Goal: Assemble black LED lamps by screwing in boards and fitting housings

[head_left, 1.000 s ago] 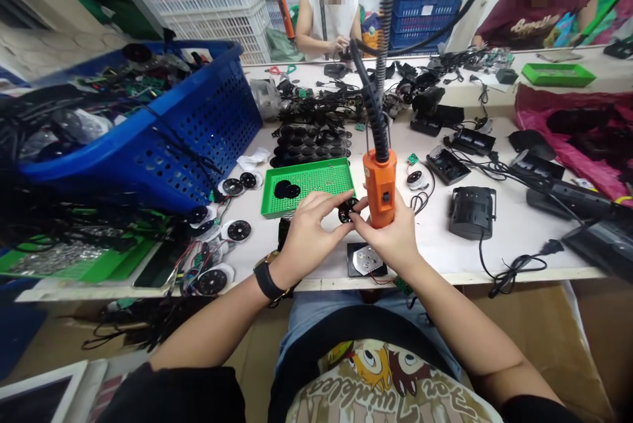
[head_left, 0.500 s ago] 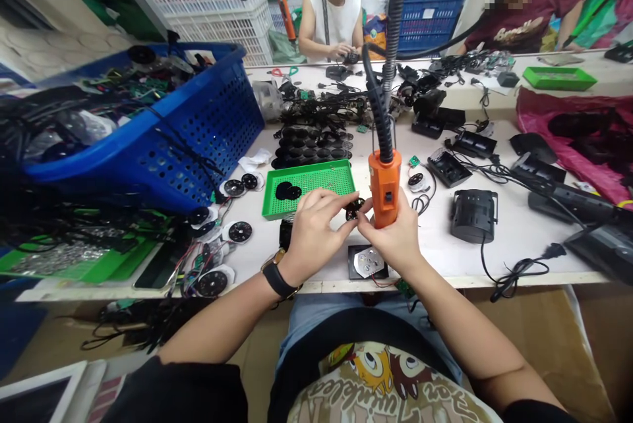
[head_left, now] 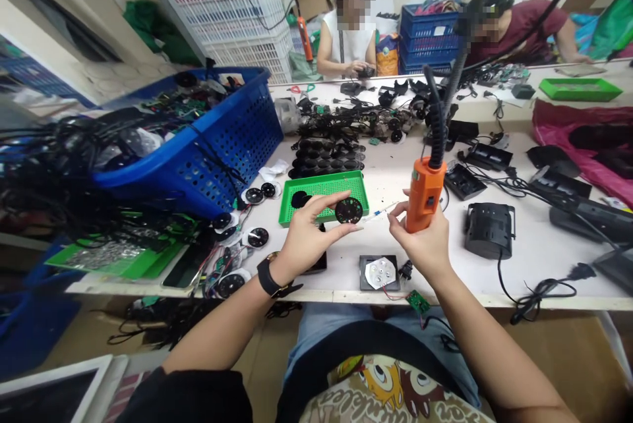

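Between thumb and fingers, my left hand (head_left: 309,232) holds up a round black disc (head_left: 349,211) with small holes, near the green perforated tray (head_left: 324,180). Another black disc (head_left: 300,198) lies in that tray. My right hand (head_left: 426,242) grips an orange electric screwdriver (head_left: 426,196), which hangs from a black coiled cord; its lower end is hidden by the hand. Below the hands, near the table's front edge, a whitish plate with several LEDs (head_left: 380,273) sits on a black housing (head_left: 364,284). Thin wires lead from it to a green circuit board (head_left: 418,302).
A blue basket (head_left: 208,146) full of cables and boards stands left. Wired lamp discs (head_left: 258,236) lie beside it. Rows of black round parts (head_left: 326,158) stand behind the tray. A black lamp body (head_left: 489,230) with its cord lies right. Two people sit across the table.
My hands have moved apart: the left now holds the disc alone, and the right has shifted right with the screwdriver. The camera view has also shifted, uncovering the LED plate.
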Available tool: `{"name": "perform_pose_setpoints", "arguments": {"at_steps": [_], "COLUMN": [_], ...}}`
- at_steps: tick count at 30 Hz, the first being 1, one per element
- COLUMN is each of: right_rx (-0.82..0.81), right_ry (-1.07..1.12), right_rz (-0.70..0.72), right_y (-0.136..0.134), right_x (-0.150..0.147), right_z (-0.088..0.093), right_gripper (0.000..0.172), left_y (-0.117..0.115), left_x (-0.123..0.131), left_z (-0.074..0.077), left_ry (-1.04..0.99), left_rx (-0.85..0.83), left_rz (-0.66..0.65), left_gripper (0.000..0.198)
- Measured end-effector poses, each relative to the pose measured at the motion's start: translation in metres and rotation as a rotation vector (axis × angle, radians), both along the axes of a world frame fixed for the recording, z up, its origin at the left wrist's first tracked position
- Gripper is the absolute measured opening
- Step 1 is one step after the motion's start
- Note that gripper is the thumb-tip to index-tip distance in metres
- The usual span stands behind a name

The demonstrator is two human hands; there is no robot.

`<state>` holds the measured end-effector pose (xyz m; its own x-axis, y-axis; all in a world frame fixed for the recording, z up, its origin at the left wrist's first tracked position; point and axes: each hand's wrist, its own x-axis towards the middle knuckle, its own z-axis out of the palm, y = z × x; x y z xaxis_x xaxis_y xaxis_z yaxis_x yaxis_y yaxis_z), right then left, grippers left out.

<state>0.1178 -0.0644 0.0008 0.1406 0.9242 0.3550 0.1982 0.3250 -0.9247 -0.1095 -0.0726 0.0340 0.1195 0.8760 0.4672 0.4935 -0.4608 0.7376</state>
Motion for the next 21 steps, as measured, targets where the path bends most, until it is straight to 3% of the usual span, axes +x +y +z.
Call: {"name": "perform_pose_setpoints", "arguments": {"at_steps": [4, 7, 10, 14, 18, 21], "right_rx": [0.018, 0.029, -0.004, -0.041, -0.075, -0.148], "right_ry": [-0.025, -0.062, -0.077, -0.057, -0.026, -0.022], "right_rz": [-0.059, -0.120, -0.142, -0.193, -0.214, -0.224], "right_y": [0.005, 0.005, 0.004, 0.001, -0.010, -0.019], "right_x": [0.009, 0.014, 0.016, 0.021, 0.027, 0.031], "right_z": [-0.002, 0.001, 0.003, 0.006, 0.011, 0.016], "right_gripper": [0.041, 0.041, 0.039, 0.050, 0.059, 0.059], "left_y": [0.000, 0.007, 0.023, 0.050, 0.087, 0.122], "left_x": [-0.010, -0.019, -0.026, -0.029, -0.030, -0.033], "left_z": [0.023, 0.058, 0.109, 0.192, 0.267, 0.309], "left_ry": [0.086, 0.189, 0.267, 0.259, 0.273, 0.370], "left_rx": [0.143, 0.331, 0.570, 0.818, 0.955, 0.881], "left_rz": [0.014, 0.043, 0.127, 0.249, 0.389, 0.554], "left_gripper": [0.052, 0.049, 0.050, 0.046, 0.043, 0.044]}}
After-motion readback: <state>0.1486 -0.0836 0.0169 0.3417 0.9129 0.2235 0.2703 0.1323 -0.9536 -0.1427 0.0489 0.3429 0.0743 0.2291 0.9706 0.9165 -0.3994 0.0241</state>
